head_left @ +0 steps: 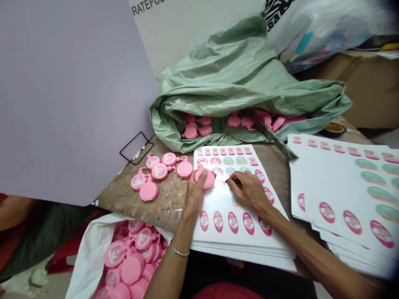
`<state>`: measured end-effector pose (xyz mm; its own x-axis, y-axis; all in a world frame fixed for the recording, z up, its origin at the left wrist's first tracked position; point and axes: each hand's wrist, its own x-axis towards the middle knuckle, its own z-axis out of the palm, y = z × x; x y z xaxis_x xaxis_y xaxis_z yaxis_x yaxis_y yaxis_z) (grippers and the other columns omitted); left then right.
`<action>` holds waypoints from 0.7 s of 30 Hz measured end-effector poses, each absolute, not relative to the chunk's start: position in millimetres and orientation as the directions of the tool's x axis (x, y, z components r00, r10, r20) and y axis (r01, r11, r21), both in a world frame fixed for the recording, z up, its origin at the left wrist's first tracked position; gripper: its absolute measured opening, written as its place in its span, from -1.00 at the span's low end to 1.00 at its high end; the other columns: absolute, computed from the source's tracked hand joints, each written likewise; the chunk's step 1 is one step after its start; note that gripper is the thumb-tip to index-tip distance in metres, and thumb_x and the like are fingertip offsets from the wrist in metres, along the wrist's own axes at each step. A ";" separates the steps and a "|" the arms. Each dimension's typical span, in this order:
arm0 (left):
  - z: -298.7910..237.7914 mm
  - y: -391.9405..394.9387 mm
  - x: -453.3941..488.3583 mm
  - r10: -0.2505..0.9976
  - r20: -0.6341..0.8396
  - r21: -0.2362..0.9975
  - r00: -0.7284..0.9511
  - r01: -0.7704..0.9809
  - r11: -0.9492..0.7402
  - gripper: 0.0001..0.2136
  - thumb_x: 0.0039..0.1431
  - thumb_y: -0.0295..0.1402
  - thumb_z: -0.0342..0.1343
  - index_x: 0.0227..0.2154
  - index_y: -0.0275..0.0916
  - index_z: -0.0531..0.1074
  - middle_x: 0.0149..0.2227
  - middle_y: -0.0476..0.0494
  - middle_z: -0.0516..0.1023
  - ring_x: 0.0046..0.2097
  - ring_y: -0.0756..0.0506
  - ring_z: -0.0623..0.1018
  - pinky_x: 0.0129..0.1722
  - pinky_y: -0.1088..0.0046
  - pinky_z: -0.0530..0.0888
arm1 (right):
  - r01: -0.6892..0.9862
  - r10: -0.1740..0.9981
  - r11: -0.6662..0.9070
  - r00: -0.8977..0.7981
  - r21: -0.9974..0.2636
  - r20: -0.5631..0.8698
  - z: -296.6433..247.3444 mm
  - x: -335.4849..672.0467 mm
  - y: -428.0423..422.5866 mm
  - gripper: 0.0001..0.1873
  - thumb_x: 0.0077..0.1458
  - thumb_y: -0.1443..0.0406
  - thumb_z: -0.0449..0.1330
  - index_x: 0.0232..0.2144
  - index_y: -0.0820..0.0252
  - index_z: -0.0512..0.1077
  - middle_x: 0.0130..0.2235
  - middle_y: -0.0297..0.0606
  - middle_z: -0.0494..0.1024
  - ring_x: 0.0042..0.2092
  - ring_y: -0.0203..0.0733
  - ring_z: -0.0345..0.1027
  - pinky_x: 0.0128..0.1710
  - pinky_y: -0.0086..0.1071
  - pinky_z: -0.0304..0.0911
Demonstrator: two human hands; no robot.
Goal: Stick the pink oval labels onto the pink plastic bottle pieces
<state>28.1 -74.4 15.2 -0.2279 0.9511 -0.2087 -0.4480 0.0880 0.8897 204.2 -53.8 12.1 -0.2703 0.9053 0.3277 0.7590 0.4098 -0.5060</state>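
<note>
My left hand (196, 189) is closed round a small round pink pump bottle (205, 177), holding it over the left part of a sticker sheet (218, 236). My right hand (249, 189) pinches a thin dark pointed tool (237, 182); its exact kind is not clear. The tool's tip is at the sheet, close to a pale pink sticker spot. Oval pink stickers (233, 222) and green ones run along the sheet, which tops a stack. Left of my hands lie several pink pump bottles (149, 191), some with round labels facing up.
A green sack (218, 74) with pink bottles in its mouth lies at the back, a long metal blade (274, 139) across its edge. More sticker sheets (339, 178) are stacked right. A white sack (90, 245) of labelled bottles stands front left, near a black wire frame (137, 148).
</note>
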 end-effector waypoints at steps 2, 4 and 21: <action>15.1 -74.4 28.4 0.960 -0.186 0.895 -0.210 -0.439 0.078 -0.65 0.05 -0.14 0.24 -0.19 -0.30 0.47 -0.26 -0.20 0.58 -0.24 -0.09 0.58 -0.11 0.35 0.44 | 0.728 0.898 0.430 -0.283 -0.534 0.337 12.2 203.4 -54.4 -0.84 0.17 0.23 0.11 -0.40 0.16 0.41 -0.44 -0.28 0.48 -0.34 -0.16 0.25 -0.29 -0.30 0.03; 15.4 -74.3 28.5 0.964 -0.177 0.895 -0.198 -0.440 0.074 -0.65 0.07 -0.14 0.22 -0.19 -0.31 0.47 -0.26 -0.20 0.58 -0.25 -0.08 0.57 -0.14 0.37 0.44 | 0.728 0.886 0.447 -0.280 -0.521 0.369 12.8 202.5 -56.0 -0.84 0.19 0.23 0.10 -0.37 0.16 0.42 -0.41 -0.28 0.49 -0.32 -0.17 0.26 -0.27 -0.29 0.03; 20.4 -76.3 28.0 0.946 -0.245 0.862 -0.210 -0.494 0.114 -0.62 0.03 -0.16 0.26 -0.15 -0.28 0.42 -0.20 -0.22 0.56 -0.18 -0.11 0.57 -0.11 0.35 0.42 | 0.844 0.898 0.389 -0.257 -0.369 0.358 15.2 199.4 -52.3 -0.80 0.19 0.21 0.07 -0.36 0.17 0.44 -0.38 -0.24 0.54 -0.29 -0.13 0.26 -0.27 -0.26 -0.09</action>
<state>28.0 -76.3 20.4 -0.2096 0.9465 -0.2454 -0.4938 0.1142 0.8621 199.4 -52.3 15.2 -0.2575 0.8977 0.3576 0.8443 0.3890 -0.3687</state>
